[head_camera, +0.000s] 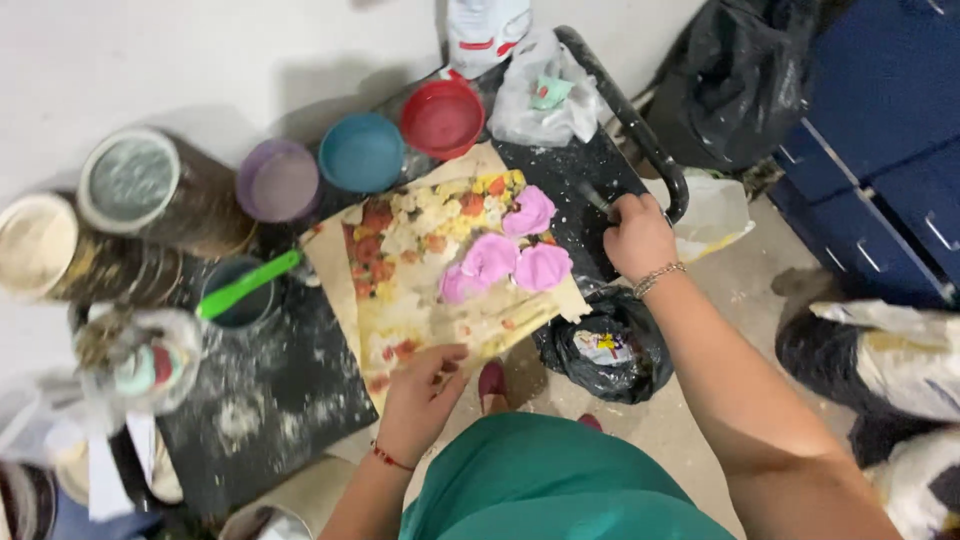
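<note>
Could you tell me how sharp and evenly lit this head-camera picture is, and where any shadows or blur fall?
Head view: light is soft and even; the pink clay flowers are overexposed and lose detail; the bowls cast shadows on the white wall; the right hand and left hand are slightly soft; the jars at the left edge blur and bend.
</note>
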